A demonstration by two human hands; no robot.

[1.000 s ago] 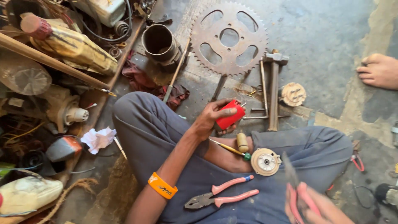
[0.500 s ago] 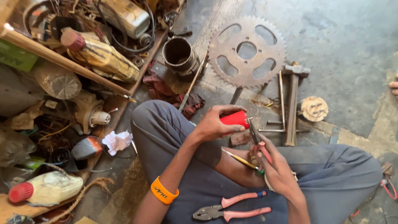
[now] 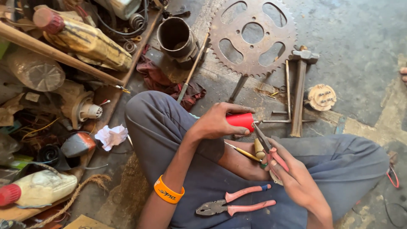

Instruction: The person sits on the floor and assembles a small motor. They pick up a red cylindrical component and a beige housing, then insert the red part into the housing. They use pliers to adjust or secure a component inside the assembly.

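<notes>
the left hand [image 3: 218, 123] is wrapped tight around a red tube [image 3: 240, 120]. the right hand [image 3: 294, 178] grips pink pliers [image 3: 266, 146], their tip touching the tube by the left fingers.

Count: two pink-handled pliers, one held [image 3: 271, 150], one on the lap [image 3: 235, 205]; one rusty toothed sprocket [image 3: 253, 36]; one hammer [image 3: 300, 91]; one red cylinder [image 3: 241, 120].

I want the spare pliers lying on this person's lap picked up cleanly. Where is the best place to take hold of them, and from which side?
Grip the pink pliers by their two handles, coming from above on the right of the view. The handles splay apart toward that side and lie flat on the blue trousers, while the dark metal jaws point the other way, toward the arm with the orange wristband.
</notes>
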